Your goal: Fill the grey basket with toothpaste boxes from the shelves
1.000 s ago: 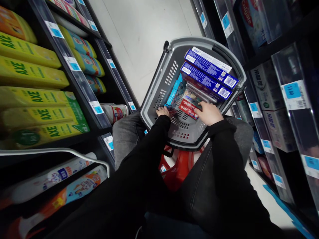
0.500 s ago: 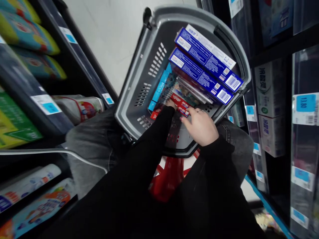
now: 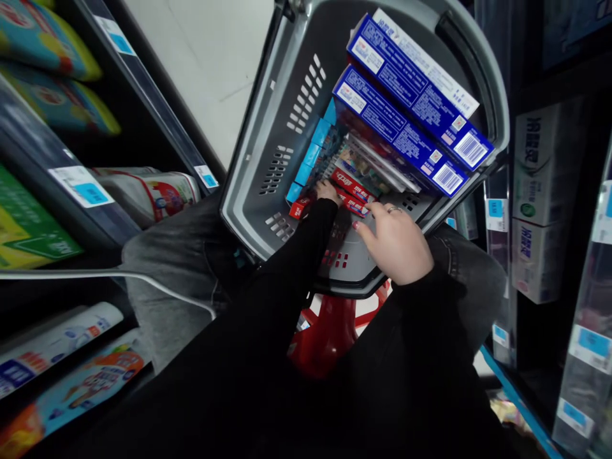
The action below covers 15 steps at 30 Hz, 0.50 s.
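A grey shopping basket (image 3: 497,95) stands between my knees, with both hands reaching into it. Deep in the basket, my left hand (image 3: 326,190) is closed at the left end of a small red box (image 3: 352,203), its fingers partly hidden. A second red box (image 3: 356,185) lies just behind that one. My right hand (image 3: 400,242), with a ring on it, has its index fingertip at the right end of the nearer red box, the thumb spread apart below. Two long blue boxes (image 3: 401,121) with barcodes stand along the basket's right side, a white box (image 3: 425,64) behind them.
Light-blue boxes (image 3: 310,159) line the basket's left side. Shelves with bagged goods (image 3: 52,38) and price tags rise on the left. Boxed goods (image 3: 535,172) stand on the right shelf. A white cable (image 3: 157,287) crosses my left leg, and something red (image 3: 329,331) sits below the basket.
The view has shifted, so the basket sits higher and closer. My right hand has slid back toward the end of the red box. The left hand stays at the red boxes.
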Each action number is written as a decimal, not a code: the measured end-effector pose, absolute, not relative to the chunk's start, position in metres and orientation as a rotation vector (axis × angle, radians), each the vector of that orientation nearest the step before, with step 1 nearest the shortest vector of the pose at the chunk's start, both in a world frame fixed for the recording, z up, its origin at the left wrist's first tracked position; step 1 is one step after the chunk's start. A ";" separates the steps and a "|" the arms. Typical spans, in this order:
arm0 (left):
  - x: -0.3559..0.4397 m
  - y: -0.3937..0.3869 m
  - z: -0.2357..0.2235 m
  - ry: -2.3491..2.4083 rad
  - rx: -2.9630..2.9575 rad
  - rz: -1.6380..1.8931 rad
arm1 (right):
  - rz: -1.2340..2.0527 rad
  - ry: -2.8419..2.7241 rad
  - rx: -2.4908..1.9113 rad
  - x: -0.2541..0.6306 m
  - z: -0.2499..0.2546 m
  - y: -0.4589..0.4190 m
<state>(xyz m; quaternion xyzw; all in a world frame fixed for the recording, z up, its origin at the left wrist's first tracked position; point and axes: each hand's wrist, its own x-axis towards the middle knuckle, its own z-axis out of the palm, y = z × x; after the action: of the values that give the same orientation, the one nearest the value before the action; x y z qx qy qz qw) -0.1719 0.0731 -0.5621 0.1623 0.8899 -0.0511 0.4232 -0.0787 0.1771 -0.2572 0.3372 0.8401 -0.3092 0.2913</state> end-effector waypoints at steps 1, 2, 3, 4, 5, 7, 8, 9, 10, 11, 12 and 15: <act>-0.171 0.071 -0.556 2.232 0.439 -0.123 | -0.819 2.244 0.896 -0.078 -0.258 0.178; -0.170 0.070 -0.549 2.232 0.466 -0.125 | -0.814 2.246 0.895 -0.078 -0.258 0.178; -0.169 0.068 -0.542 2.229 0.489 -0.135 | -0.809 2.247 0.891 -0.077 -0.259 0.179; -0.167 0.065 -0.534 2.222 0.512 -0.150 | -0.806 2.248 0.887 -0.077 -0.260 0.180; -0.164 0.063 -0.527 2.215 0.542 -0.163 | -0.805 2.251 0.884 -0.076 -0.261 0.181; -0.157 0.059 -0.510 2.183 0.620 -0.172 | -0.805 2.260 0.883 -0.074 -0.264 0.182; -0.153 0.056 -0.502 2.160 0.667 -0.179 | -0.805 2.263 0.887 -0.073 -0.265 0.183; -0.149 0.053 -0.494 2.138 0.715 -0.191 | -0.805 2.266 0.893 -0.072 -0.266 0.184; -0.146 0.049 -0.485 2.122 0.759 -0.209 | -0.805 2.267 0.901 -0.071 -0.267 0.184; -0.143 0.045 -0.477 2.111 0.796 -0.231 | -0.806 2.267 0.907 -0.071 -0.268 0.185; -0.142 0.040 -0.470 2.105 0.826 -0.256 | -0.809 2.268 0.913 -0.070 -0.268 0.185; -0.146 0.022 -0.454 2.090 0.872 -0.335 | -0.816 2.270 0.919 -0.069 -0.269 0.186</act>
<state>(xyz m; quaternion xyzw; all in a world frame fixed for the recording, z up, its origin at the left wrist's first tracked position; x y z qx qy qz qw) -0.1460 0.0216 -0.4544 0.3469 0.8312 -0.1332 0.4135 -0.0693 0.1864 -0.2686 0.3421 0.8452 -0.3036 0.2766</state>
